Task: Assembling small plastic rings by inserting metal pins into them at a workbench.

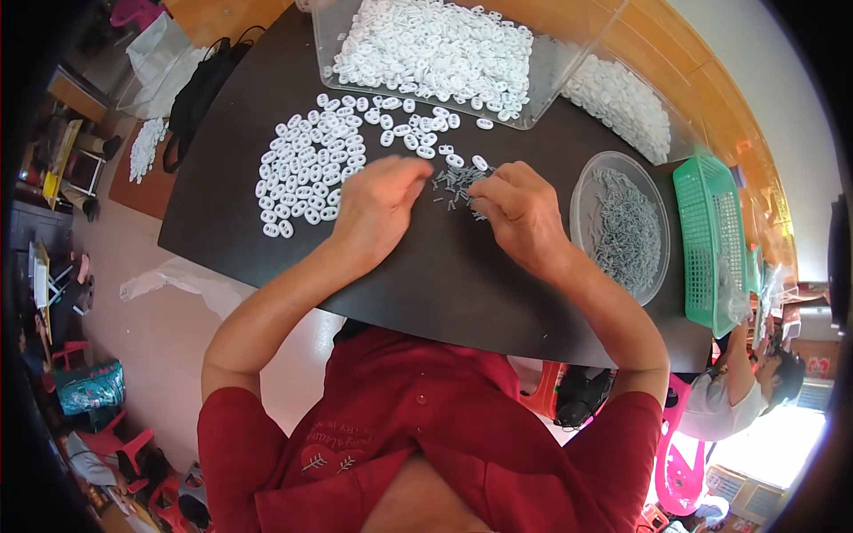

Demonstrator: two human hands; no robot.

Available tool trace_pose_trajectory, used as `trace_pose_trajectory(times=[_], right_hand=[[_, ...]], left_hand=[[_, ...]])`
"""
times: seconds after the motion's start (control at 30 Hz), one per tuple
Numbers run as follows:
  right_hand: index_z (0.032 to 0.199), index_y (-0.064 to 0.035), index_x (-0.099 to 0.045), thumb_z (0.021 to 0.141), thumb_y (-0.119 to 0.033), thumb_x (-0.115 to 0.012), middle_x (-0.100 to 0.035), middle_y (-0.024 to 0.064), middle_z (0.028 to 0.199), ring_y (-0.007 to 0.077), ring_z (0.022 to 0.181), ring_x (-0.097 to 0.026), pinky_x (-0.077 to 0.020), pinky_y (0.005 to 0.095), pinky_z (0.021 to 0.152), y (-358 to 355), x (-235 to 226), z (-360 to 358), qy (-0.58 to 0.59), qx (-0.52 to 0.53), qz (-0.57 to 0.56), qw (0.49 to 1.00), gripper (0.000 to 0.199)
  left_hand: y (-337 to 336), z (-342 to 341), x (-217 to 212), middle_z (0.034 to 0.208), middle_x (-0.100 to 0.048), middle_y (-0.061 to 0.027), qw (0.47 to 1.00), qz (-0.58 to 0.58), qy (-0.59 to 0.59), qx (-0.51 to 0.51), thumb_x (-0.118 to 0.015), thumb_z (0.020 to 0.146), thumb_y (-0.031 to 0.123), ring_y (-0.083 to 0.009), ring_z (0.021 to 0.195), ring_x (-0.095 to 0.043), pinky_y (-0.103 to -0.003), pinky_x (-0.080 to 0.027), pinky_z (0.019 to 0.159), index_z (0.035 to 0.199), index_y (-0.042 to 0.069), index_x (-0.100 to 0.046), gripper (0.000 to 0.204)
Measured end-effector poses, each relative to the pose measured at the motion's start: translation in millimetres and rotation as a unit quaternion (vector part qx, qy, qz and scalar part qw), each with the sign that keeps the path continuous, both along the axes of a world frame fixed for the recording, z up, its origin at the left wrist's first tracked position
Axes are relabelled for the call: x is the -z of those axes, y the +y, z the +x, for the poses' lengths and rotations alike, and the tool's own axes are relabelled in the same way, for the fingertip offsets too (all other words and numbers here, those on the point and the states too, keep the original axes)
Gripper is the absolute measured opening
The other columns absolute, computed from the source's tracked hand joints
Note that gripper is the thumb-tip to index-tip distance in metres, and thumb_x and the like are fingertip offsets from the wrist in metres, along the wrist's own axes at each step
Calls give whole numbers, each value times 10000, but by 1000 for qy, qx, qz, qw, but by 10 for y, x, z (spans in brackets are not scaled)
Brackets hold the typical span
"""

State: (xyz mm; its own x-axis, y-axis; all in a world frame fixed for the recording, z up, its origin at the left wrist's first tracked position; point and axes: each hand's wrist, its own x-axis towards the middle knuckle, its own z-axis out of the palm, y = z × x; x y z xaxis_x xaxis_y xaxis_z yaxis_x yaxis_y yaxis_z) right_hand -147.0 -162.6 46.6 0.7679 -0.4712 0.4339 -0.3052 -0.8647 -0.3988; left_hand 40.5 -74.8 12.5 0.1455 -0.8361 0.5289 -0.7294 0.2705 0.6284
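Many small white oval plastic pieces with two holes (pixel 306 164) lie spread on the dark table beyond and to the left of my left hand (pixel 378 202). That hand is closed, its fingertips drawn together and slightly blurred beside the nearest white pieces; what they hold, if anything, cannot be made out. A small heap of grey screw-like pins (pixel 456 185) lies between my hands. Over its right edge, my right hand (pixel 526 213) curls with thumb and fingers pinched, and its fingers hide whatever is in them.
A clear bin (pixel 542 105) full of white pieces stands at the back, with another heap of white pieces (pixel 619 105) to its right. At right are a round clear tub (pixel 582 233) of grey pins and a green basket (pixel 696 233). Another person (pixel 733 400) is beyond the table's right end.
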Motion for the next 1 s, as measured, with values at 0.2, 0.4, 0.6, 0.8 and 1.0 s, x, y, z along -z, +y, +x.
trace_pose_trajectory(times=[0.2,0.4,0.6,0.8,1.0], right_hand=[[827,-26,-641,720,-9,-656,-550,88,708,256,688,-539,-434,346,601,30,-54,-115,-10,35,2,999,109],[840,-9,-636,724,-4,-653,-563,90,718,235,688,-538,-429,324,603,41,-2,-298,-14,76,76,994,117],[837,-9,-639,727,0,-648,-563,88,716,231,692,-541,-430,322,608,45,29,-220,-27,49,69,996,111],[831,-19,-642,714,-1,-657,-564,88,715,240,690,-542,-433,332,603,64,96,-153,-31,46,79,995,119],[803,-45,-644,680,-4,-671,-546,79,696,254,678,-536,-431,358,588,121,196,-6,-32,15,0,999,132]], left_hand=[[-606,97,-19,722,-555,-78,987,-51,-150,-38,-556,665,-27,-260,736,-551,-380,-447,627,799,77,-643,191],[-734,117,39,777,-558,-122,975,6,-222,18,-587,649,0,-288,802,-543,-389,-442,696,732,62,-644,119],[-833,50,37,765,-539,-125,950,16,-310,43,-591,650,-2,-284,788,-538,-391,-439,695,690,33,-624,62],[-874,49,49,709,-530,-127,959,-20,-280,44,-569,677,5,-299,750,-550,-407,-447,665,696,18,-581,26],[-471,161,-324,749,-596,-86,993,97,-17,70,-565,755,48,-200,615,-555,-307,-435,579,789,8,-549,55]])
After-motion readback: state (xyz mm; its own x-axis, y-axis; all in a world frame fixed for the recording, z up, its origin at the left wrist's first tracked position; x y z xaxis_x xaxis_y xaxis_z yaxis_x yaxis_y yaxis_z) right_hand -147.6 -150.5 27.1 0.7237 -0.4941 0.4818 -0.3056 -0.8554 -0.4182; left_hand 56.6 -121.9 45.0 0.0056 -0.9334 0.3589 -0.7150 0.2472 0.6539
